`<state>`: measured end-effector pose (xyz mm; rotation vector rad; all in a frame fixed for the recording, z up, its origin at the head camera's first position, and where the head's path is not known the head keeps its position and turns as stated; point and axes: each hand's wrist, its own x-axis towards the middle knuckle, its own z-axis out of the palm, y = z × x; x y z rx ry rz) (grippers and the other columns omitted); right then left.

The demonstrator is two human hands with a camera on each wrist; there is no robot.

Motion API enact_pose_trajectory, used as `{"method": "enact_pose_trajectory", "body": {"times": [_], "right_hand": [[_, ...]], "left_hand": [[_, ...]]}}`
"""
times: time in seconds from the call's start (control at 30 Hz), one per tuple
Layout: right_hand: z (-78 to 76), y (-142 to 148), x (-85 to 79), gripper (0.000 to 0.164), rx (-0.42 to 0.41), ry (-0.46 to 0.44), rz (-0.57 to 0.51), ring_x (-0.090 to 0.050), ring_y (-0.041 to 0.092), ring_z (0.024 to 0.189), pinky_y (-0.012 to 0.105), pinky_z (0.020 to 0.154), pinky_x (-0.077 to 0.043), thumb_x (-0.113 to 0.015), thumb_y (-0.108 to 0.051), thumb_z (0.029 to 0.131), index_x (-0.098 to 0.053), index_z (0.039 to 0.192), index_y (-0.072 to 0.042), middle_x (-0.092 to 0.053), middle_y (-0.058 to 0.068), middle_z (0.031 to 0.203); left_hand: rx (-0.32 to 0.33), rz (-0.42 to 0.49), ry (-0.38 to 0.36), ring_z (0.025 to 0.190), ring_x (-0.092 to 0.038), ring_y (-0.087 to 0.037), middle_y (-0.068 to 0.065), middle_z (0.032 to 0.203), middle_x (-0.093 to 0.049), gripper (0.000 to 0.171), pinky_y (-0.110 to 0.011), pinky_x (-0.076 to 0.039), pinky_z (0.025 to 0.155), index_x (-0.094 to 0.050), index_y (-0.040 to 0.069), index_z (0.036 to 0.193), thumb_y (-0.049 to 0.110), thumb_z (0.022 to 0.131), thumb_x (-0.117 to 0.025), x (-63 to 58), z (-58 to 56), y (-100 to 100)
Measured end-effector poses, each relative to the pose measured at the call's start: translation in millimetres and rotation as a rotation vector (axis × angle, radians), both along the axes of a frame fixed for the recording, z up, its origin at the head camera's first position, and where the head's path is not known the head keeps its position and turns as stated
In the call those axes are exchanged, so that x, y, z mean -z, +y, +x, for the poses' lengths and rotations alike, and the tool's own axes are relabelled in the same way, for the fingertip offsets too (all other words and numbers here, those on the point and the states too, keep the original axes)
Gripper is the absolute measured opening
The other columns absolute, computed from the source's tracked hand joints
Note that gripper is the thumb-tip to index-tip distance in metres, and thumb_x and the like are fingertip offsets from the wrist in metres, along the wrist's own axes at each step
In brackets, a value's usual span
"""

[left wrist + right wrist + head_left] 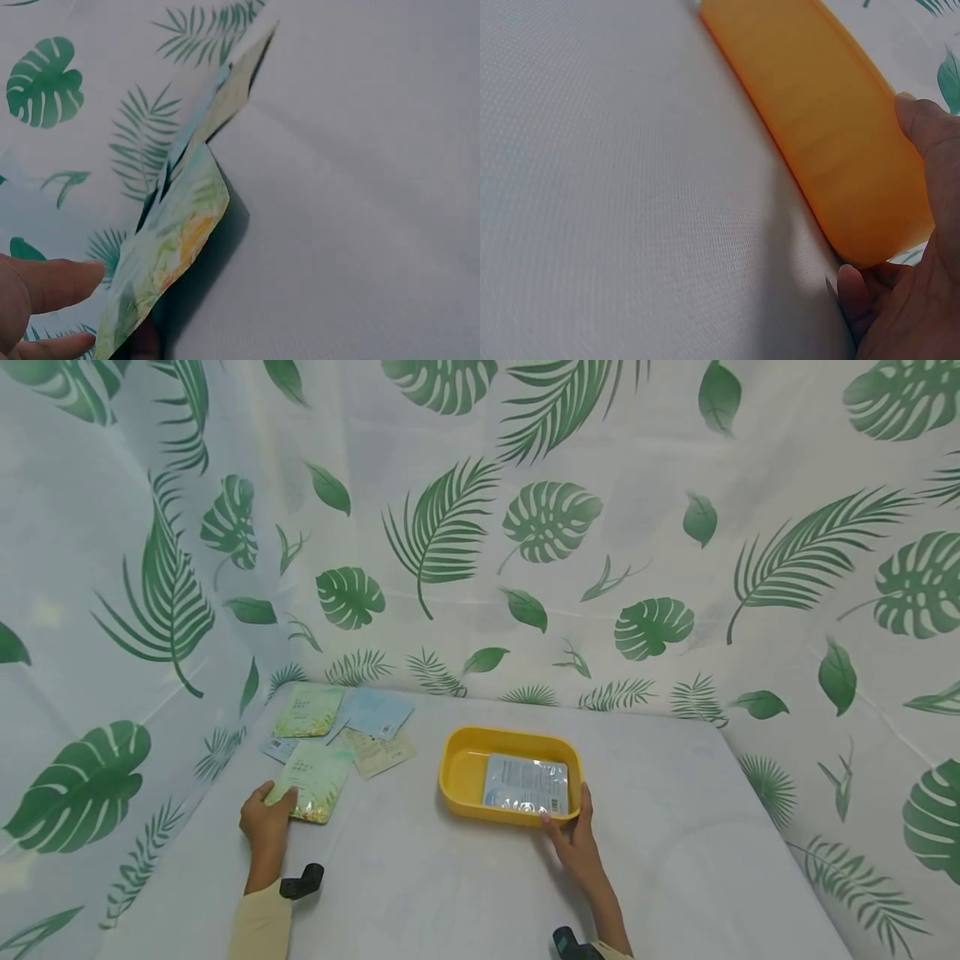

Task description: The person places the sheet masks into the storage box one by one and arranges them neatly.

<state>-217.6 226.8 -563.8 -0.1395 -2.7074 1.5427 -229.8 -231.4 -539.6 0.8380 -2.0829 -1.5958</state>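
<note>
At the left of the head view, my left hand [266,820] holds a green leaf-print sachet [318,777] by its near left corner, thumb on top. In the left wrist view the sachet [169,247] is tilted, with a shadow beneath it and fingers partly hidden behind. My right hand [579,847] grips the near right corner of a yellow plastic tray [465,810]. Its thumb lies over the rim and its fingers reach along the outer side. Inside the tray rests a silver-and-blue sachet [525,783] with printed text. The right wrist view shows the tray's outer wall [817,127].
Beyond my left hand lie another green sachet [307,708], a light blue sachet [378,712] and a cream sachet [378,753], partly overlapping. A white cloth [420,885] covers the table. Leaf-print curtains [555,635] stand at the back and sides.
</note>
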Motion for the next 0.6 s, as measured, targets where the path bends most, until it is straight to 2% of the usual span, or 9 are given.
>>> {"method": "enact_pose_trajectory", "body": {"times": [0.1, 0.17, 0.23, 0.3, 0.4, 0.5, 0.6], "right_hand": [[0.9, 0.9, 0.7, 0.102, 0.007, -0.006, 0.0, -0.001, 0.041, 0.151, 0.058, 0.119, -0.01, -0.062, -0.047, 0.093, 0.016, 0.155, -0.026, 0.005, 0.018, 0.164], [1.6, 1.5, 0.5, 0.102, 0.011, -0.009, 0.001, -0.001, 0.042, 0.15, 0.059, 0.119, -0.01, -0.062, -0.047, 0.093, 0.016, 0.155, -0.026, 0.005, 0.018, 0.164], [2.0, 1.6, 0.1, 0.102, 0.011, -0.011, 0.001, -0.001, 0.042, 0.15, 0.059, 0.118, -0.01, -0.061, -0.047, 0.093, 0.016, 0.155, -0.026, 0.005, 0.019, 0.164], [2.2, 1.5, 0.0, 0.101, 0.012, -0.013, 0.004, -0.002, 0.043, 0.15, 0.06, 0.118, -0.01, -0.061, -0.047, 0.093, 0.016, 0.155, -0.026, 0.005, 0.019, 0.164], [1.9, 1.4, 0.1, 0.101, 0.009, -0.01, 0.007, -0.002, 0.043, 0.15, 0.06, 0.118, -0.01, -0.061, -0.047, 0.093, 0.016, 0.155, -0.026, 0.004, 0.019, 0.164], [1.1, 1.6, 0.9, 0.101, 0.008, -0.004, 0.004, -0.003, 0.043, 0.15, 0.06, 0.118, -0.01, -0.061, -0.047, 0.093, 0.016, 0.155, -0.026, 0.004, 0.019, 0.164], [0.0, 1.4, 1.8, 0.101, 0.005, 0.003, 0.0, -0.003, 0.043, 0.15, 0.06, 0.118, -0.01, -0.061, -0.047, 0.093, 0.016, 0.155, -0.027, 0.004, 0.018, 0.164]], "left_hand": [[0.044, 0.074, -0.067, 0.138, -0.033, -0.049, -0.035, 0.151, -0.029, 0.07, -0.055, -0.029, 0.113, -0.027, -0.007, 0.149, 0.005, 0.09, -0.061, 1.5, 0.5, -2.6], [0.047, 0.105, -0.08, 0.138, -0.034, -0.049, -0.035, 0.152, -0.028, 0.072, -0.054, -0.032, 0.112, -0.026, -0.007, 0.15, 0.004, 0.088, -0.062, 2.1, -0.3, -3.3], [0.039, 0.164, -0.079, 0.134, -0.04, -0.045, -0.033, 0.15, -0.033, 0.069, -0.045, -0.04, 0.107, -0.029, -0.008, 0.148, 0.004, 0.088, -0.062, 2.1, -1.3, -3.2], [0.023, 0.237, -0.066, 0.124, -0.051, -0.036, -0.03, 0.144, -0.042, 0.065, -0.031, -0.049, 0.095, -0.035, -0.01, 0.145, 0.004, 0.088, -0.063, 2.3, -1.7, -2.9], [0.015, 0.369, -0.021, 0.1, -0.061, -0.011, -0.018, 0.131, -0.054, 0.06, -0.015, -0.05, 0.075, -0.041, -0.01, 0.142, 0.007, 0.09, -0.065, 1.4, -1.6, -1.4], [0.041, 0.435, 0.036, 0.082, -0.06, 0.003, -0.008, 0.12, -0.056, 0.056, -0.014, -0.052, 0.07, -0.043, -0.007, 0.141, 0.011, 0.093, -0.064, -1.2, -1.7, 1.2], [0.094, 0.401, 0.063, 0.079, -0.059, 0.005, -0.008, 0.121, -0.054, 0.048, -0.018, -0.053, 0.068, -0.042, -0.001, 0.139, 0.018, 0.098, -0.058, -4.4, -2.8, 4.0]]}}
